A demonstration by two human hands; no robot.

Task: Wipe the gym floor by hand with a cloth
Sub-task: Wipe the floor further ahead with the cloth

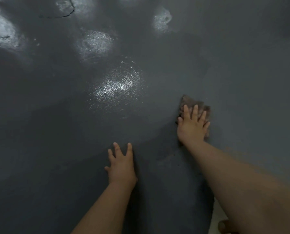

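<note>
Down on the floor point(242, 65), my right hand point(192, 128) presses the cloth point(188, 101) flat with spread fingers to wipe; my left hand point(121, 166), open and empty, props me.

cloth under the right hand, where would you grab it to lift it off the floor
Take the cloth by its far edge, the bunched strip showing beyond the fingertips of the right hand, coming from above and pinching down. The rest lies flat on the floor under the palm, so only that rumpled edge seems to offer a fold to pinch. The left hand is free.
</note>
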